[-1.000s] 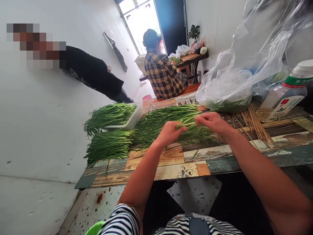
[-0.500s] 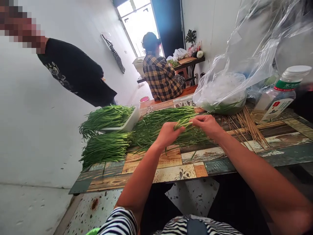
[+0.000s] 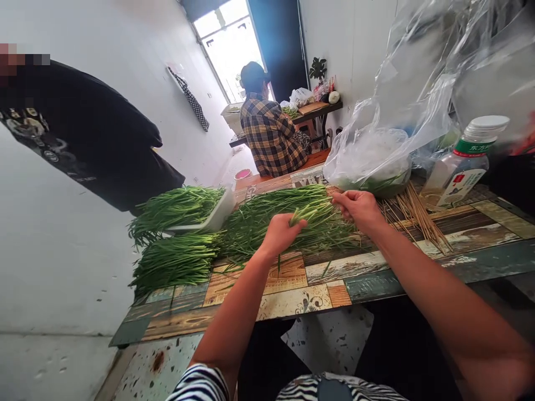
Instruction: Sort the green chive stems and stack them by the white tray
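My left hand (image 3: 279, 234) is closed around a small bunch of chives (image 3: 304, 214), their pale stem ends pointing up and right past the thumb. Just right of those ends is my right hand (image 3: 360, 210), its thumb and fingertips pinched together; whatever is between them is too small to make out. Beneath both hands spreads a loose heap of chives (image 3: 251, 228) on the patchwork-patterned table (image 3: 288, 273). To the left lies a neat stack of chives (image 3: 175, 259), beside a white tray (image 3: 225, 210) heaped with more.
Thin wooden skewers (image 3: 422, 217) lie right of my right hand. Behind them are a clear plastic bag (image 3: 371, 156) and a bottle with a white cap (image 3: 463, 161). A person in black (image 3: 92, 128) stands at left; another in plaid (image 3: 270, 133) sits farther back.
My hands have moved apart, the right fingertips leaving the chive ends. My left hand has shifted slightly left and down with the bunch. The person in black appears closer and larger.
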Demonstrator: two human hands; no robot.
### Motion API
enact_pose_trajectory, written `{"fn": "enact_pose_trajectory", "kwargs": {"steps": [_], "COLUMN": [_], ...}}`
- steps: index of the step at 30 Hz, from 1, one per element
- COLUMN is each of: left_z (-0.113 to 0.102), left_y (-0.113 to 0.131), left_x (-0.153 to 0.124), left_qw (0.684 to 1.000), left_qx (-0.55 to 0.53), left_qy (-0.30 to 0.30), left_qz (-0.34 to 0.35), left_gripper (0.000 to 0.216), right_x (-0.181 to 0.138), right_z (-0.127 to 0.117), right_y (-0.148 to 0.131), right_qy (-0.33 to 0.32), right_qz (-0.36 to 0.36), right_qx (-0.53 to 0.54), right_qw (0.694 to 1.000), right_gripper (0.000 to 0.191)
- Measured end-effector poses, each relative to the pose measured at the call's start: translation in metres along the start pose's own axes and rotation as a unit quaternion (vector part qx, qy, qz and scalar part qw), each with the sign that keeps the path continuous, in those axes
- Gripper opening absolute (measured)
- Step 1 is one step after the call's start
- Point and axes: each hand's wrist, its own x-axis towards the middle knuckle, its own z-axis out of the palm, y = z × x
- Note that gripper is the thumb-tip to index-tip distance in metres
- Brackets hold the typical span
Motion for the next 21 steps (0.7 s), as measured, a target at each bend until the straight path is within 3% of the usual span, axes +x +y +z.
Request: {"fn": "enact_pose_trajectory", "kwargs": {"steps": [4,10,13,16,18,21], "left_z": [-0.003,-0.009,-0.008,-0.006,-0.005,-0.009], "left_y": [0.002,-0.001,-0.007,-0.006,-0.001,0.008], "left_x": [0.001,-0.001,0.001,0.002,0.002,0.000], "left_qw": [1.000,0.999,0.999,0.998,0.997,0.997], "left_qx": [0.007,0.041,0.043,0.042,0.038,0.039], "left_qy": [-0.009,0.002,0.000,-0.017,-0.029,-0.031], "left_qz": [0.014,0.031,0.030,0.043,0.055,0.066], "left_gripper": [0.036,0.035,0.036,0.036,0.036,0.034], "right_x": [-0.001,0.006,-0.001,-0.010,-0.010,-0.002], "right_z": [0.006,-0.006,0.000,0.015,0.020,0.014], "right_y": [0.004,0.004,-0.003,0.000,0.007,0.019], "right_qy": [-0.065,0.041,-0.039,-0.132,-0.147,-0.135], "right_qz": [-0.028,-0.052,-0.027,-0.048,-0.057,-0.014], "right_qx": [-0.058,-0.055,-0.070,-0.082,-0.065,0.005], "right_qw": [0.996,0.996,0.996,0.987,0.985,0.991], "right_gripper": [0.044,0.046,0.048,0.043,0.038,0.035]}}
